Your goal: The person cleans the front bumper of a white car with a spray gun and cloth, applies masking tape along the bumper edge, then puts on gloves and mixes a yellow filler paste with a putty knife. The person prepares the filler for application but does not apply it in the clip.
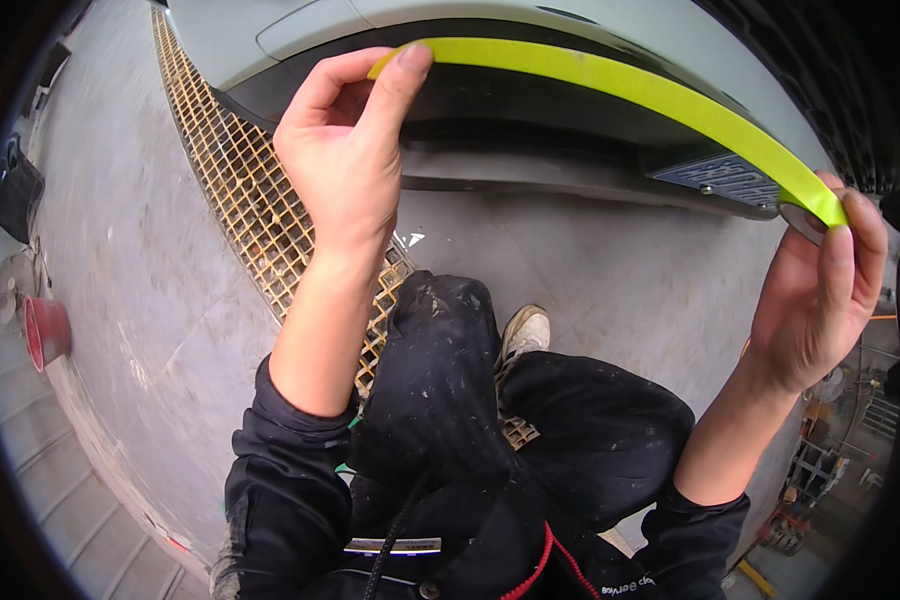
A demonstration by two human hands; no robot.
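Note:
A long strip of yellow-green masking tape (620,85) stretches across the lower edge of a pale car bumper (300,30). My left hand (345,150) pinches the strip's free end between thumb and forefinger against the bumper's dark trim. My right hand (820,285) holds the tape roll (808,215) at the far right, with the strip running off it under my thumb. Both forearms are bare, in pushed-up black sleeves.
A yellowish metal floor grate (240,190) runs under the car. I crouch on grey concrete (140,250); my knees in black paint-flecked trousers (450,380) and one shoe (525,330) show below. A red bucket (48,330) stands at left. A number plate (725,180) sits on the bumper.

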